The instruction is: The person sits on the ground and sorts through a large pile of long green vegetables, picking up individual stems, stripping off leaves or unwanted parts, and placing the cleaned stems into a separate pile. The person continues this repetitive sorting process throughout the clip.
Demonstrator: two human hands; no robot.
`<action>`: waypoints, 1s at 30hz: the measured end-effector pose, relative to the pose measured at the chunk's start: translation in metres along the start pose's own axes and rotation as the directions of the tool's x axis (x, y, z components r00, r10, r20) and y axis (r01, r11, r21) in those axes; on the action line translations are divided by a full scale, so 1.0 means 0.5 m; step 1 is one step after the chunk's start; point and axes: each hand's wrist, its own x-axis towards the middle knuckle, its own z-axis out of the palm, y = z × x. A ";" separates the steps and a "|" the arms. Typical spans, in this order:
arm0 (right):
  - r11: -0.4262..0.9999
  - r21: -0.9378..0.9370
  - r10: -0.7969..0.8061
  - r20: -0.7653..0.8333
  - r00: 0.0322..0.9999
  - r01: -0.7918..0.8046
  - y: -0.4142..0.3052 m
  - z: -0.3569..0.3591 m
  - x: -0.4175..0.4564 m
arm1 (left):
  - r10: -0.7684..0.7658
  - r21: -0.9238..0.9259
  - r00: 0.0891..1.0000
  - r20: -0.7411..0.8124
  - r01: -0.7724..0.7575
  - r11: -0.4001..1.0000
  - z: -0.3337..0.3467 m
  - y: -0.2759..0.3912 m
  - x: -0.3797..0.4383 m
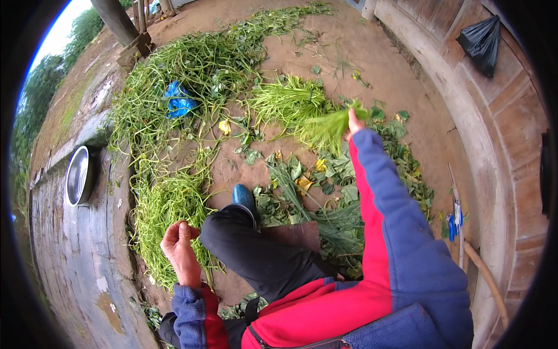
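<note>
My right hand (356, 124) is stretched out ahead and grips a bunch of light green stems (329, 126), slightly blurred. Just beyond it, a bundle of similar stems (290, 98) lies on the earth floor, with a dark tie around it. At the left, my left hand (179, 248) is raised over a loose pile of pale green stems (168, 205). Its fingers are curled and the thumb rests against them; I see nothing held there. A heap of tangled leafy vines (200, 56) spreads farther back.
A blue plastic bag (179, 101) lies on the vines. Cut leaves (348, 174) and long thin green stalks (290, 187) surround my boot (243, 198). A metal basin (78, 176) stands left. Blue-handled scissors (455, 220) and a black bag (481, 46) are along the wooden wall (508, 152).
</note>
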 end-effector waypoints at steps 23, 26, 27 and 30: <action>0.876 -0.167 -0.100 0.856 0.507 0.453 0.022 0.306 -0.430 | -0.079 -0.241 0.965 -0.249 0.017 0.970 -0.144 -0.067 0.045; 0.846 -0.122 -0.074 0.937 0.341 0.518 0.002 0.395 -0.516 | -0.109 -0.299 0.937 -0.332 0.005 0.954 -0.229 -0.078 0.045; 0.812 -0.129 -0.057 0.953 0.298 0.569 0.000 0.430 -0.557 | -0.121 -0.290 0.909 -0.399 0.000 0.957 -0.257 -0.078 0.041; 0.769 -0.165 0.025 0.973 0.230 0.617 0.016 0.530 -0.639 | -0.095 -0.282 0.872 -0.480 -0.050 0.958 -0.323 -0.095 0.041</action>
